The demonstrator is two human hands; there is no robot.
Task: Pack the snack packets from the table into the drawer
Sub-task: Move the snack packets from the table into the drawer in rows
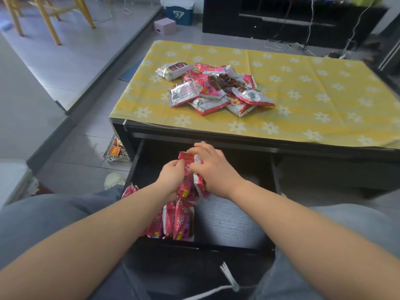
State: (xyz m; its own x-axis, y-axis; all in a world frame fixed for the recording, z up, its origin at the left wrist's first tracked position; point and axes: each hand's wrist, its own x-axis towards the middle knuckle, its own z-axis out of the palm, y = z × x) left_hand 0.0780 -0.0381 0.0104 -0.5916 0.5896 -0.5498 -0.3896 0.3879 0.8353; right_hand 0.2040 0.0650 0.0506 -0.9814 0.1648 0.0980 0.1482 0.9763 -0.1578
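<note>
A heap of several pink and silver snack packets (213, 87) lies on the table's yellow flowered cloth (313, 94). Below it the black drawer (236, 219) is pulled out. Inside, along its left part, a row of pink packets (173, 221) stands on edge. Over the drawer my left hand (171, 176) and my right hand (213, 169) together grip a bundle of pink packets (190, 180), which stands upright just behind that row. My fingers hide the bundle's middle.
The drawer's right half shows bare grey bottom (229, 217). A glass dish (115, 150) with small items sits on the floor left of the table. My knees flank the drawer front. A dark TV cabinet (281, 18) stands beyond the table.
</note>
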